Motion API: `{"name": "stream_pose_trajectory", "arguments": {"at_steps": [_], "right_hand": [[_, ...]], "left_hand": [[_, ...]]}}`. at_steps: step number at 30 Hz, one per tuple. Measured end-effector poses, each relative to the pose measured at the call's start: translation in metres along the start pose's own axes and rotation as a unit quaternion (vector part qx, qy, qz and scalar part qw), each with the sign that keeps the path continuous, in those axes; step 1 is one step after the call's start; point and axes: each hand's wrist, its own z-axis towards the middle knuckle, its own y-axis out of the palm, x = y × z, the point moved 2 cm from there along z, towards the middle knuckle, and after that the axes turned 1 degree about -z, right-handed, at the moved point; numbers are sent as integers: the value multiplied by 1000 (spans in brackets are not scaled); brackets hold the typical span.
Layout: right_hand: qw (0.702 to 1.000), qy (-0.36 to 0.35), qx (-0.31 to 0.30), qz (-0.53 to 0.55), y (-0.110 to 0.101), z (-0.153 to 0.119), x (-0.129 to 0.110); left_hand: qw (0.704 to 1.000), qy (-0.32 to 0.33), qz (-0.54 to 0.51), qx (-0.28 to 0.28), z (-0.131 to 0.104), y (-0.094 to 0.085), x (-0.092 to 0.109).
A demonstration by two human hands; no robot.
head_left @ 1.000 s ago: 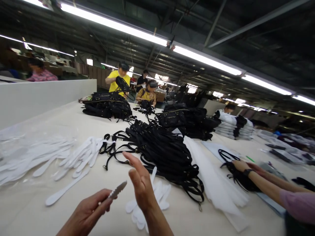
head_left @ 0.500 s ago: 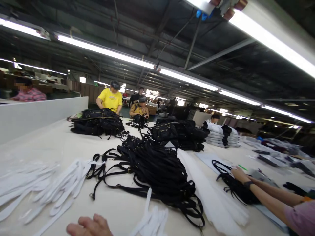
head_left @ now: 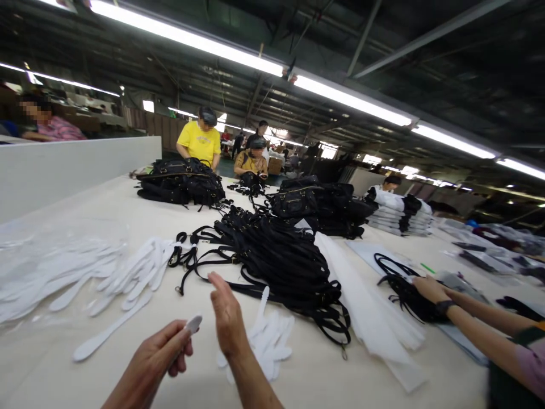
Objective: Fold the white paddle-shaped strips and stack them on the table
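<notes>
My left hand is closed, pinching a small white piece with a rounded end between thumb and fingers; the rest of that piece is hidden. Just to its right, my right hand is raised with its fingers stretched out and holds nothing. Behind my right wrist lies a small heap of white strips. More long white strips with rounded ends are spread at the left, with one single strip nearest me. Beyond my hands is a big pile of black straps with metal clips.
Clear plastic film lies over strips at the left. Black bags are stacked farther back. White sheeting runs right of the straps. A co-worker's arms reach in from the right onto a black bag.
Both my hands are now in view; before, only one hand's fingers showed at the bottom edge. The view has tilted down. A single white strip now lies apart at the left.
</notes>
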Motion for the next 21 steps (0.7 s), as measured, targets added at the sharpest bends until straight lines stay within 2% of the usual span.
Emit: {"name": "stream_pose_trajectory", "arguments": {"at_steps": [2,5,8,10,13,15,18,21], "right_hand": [[998,28,-10,62,-11,4,1],[996,0,-40,77,-5,-2,2],[997,-9,-11,70,2,-9,6],[997,11,7,80,-2,-7,8],[994,49,-32,88,-13,4,7],[994,53,-52,85,-18,11,2],[996,9,-81,34,-12,12,-7],[986,-80,-137,-44,6,5,-13]], "left_hand": [[999,-38,-16,-19,-1,-1,3],[997,-45,2,-60,3,-3,5],[996,-41,-4,-82,6,-2,-4],[995,-46,-13,-85,6,-1,-13],[993,-56,6,-100,6,-1,-19],[991,-50,30,-120,6,-1,-15],[990,-14,69,-122,8,0,-4],[992,-2,103,-70,10,2,1]]}}
